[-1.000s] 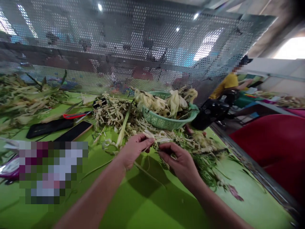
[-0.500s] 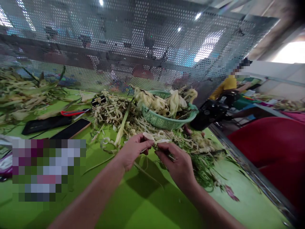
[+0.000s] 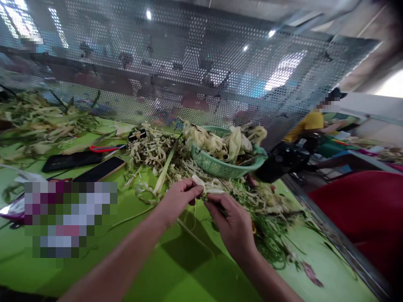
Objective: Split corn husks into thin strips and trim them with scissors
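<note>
Pale strips that look like corn husk are pinched between my two hands above the green table. My left hand closes thumb against fingers on one side of the piece, where a white curl stands up. On the other side, my right hand grips it with curled fingers, and a flat pale strip lies across their tops. Just beyond the hands, a heap of dry husk scraps covers the tabletop. A green plastic basket holding pale husks stands behind them. Green stringy strands lie by my right wrist.
Two phones and a red-handled tool lie at left, near a blurred-out patch. More husks are piled far left. A perforated metal screen rises behind. At right are the table's metal edge, a red surface and a person in yellow.
The view has shifted, so the surroundings appear farther right and slightly lower. Both hands keep their pinch on the husk, and the pale curl at my left hand has changed shape slightly.
</note>
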The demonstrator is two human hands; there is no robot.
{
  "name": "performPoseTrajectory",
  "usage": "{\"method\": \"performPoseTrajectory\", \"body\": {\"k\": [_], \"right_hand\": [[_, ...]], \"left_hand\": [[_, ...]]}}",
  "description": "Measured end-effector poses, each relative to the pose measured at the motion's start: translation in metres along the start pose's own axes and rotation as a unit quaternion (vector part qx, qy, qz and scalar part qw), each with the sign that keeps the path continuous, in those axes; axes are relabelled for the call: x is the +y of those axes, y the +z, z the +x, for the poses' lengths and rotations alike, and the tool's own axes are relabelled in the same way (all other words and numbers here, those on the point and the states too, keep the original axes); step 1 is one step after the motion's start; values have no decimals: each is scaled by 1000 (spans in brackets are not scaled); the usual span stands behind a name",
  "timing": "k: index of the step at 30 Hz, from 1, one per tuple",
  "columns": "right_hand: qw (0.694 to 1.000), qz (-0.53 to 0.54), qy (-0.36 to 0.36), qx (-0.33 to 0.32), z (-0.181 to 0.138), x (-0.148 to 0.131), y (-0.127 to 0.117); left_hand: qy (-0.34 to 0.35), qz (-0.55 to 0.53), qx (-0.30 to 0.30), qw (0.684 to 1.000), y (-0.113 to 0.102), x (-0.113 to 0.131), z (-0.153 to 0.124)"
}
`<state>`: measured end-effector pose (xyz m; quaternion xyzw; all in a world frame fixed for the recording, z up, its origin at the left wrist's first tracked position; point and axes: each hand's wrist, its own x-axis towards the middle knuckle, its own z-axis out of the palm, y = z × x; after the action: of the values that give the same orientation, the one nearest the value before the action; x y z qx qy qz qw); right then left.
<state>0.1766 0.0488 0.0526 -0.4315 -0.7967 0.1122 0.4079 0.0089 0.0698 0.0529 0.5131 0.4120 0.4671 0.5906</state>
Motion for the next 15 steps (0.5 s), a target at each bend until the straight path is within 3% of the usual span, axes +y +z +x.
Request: {"method": "performPoseTrajectory", "body": {"k": [6, 15], "right_hand": [[1000, -22, -3, 3, 0, 3, 4], [997, -68, -37, -5, -3, 2, 5]], "left_hand": [[22, 81, 19, 996, 14, 0, -8], [80, 196, 25, 977, 17, -1, -10]]}}
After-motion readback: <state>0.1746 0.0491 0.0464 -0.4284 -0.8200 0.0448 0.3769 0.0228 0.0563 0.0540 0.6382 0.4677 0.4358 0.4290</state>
